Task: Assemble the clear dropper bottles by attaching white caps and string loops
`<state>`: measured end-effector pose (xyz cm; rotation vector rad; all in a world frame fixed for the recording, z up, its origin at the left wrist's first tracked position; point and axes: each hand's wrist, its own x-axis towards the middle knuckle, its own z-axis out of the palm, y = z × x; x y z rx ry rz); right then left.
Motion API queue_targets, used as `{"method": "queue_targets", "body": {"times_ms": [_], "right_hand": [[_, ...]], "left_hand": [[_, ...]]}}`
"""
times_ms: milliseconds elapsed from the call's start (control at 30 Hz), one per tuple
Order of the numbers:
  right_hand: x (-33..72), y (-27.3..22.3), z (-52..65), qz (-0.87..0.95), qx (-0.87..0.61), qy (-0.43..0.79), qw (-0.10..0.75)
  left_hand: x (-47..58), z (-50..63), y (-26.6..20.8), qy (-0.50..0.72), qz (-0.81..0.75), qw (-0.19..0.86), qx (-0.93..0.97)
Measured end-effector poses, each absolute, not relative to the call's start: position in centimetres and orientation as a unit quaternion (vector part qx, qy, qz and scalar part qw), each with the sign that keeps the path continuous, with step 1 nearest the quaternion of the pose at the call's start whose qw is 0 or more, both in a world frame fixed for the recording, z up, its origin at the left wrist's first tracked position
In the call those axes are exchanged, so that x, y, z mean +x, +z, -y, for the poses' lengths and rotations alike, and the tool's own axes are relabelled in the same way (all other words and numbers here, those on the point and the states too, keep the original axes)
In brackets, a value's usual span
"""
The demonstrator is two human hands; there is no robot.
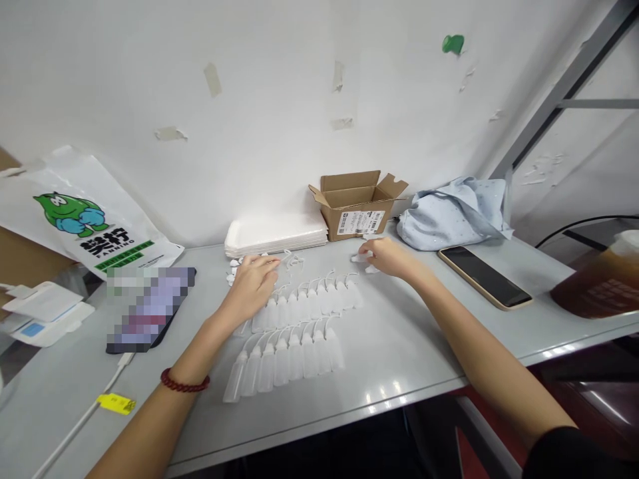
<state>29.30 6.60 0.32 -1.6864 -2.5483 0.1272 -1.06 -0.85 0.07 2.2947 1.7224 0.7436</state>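
My left hand point(251, 287) hovers or rests over the left end of the back row of small translucent plastic bottles point(312, 303); its fingers are stretched forward and slightly bent. Behind its fingertips lie small white cords point(294, 261), and white caps point(232, 269) show at its left side. A front row of similar bottles point(282, 364), with thin tethers at their tops, lies nearer to me. To the right, my right hand point(382, 258) is closed, fingertips down on a small translucent white plastic piece point(357, 258). What exactly it grips is partly hidden.
Against the wall stand stacked white trays point(277, 234) and an open cardboard box point(357, 203). A light blue cloth bag point(452, 216), a phone point(484, 277) and a drink cup point(602, 279) are on the right. Leftward are a pixelated phone point(154, 309), its cable point(74, 432) and a printed bag point(90, 213).
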Motion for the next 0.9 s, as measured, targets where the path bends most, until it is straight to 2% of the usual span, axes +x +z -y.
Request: {"method": "queue_targets", "body": {"times_ms": [267, 433, 533, 900], "right_hand": [[28.0, 0.2, -6.1, 0.835, -0.544, 0.020, 0.077], [25.9, 0.1, -4.2, 0.878, -0.423, -0.011, 0.222], [24.5, 0.0, -2.7, 0.897, -0.352, -0.019, 0.268], [23.8, -0.3, -1.8, 0.909, -0.293, 0.004, 0.296]], "left_hand": [[0.3, 2.5, 1.6, 0.312, -0.547, 0.189, 0.754], [1.3, 3.3, 1.9, 0.318, -0.517, 0.274, 0.746], [1.6, 3.5, 2.1, 0.317, -0.511, 0.309, 0.737], [1.5, 3.7, 2.2, 0.339, -0.510, 0.382, 0.692]]}}
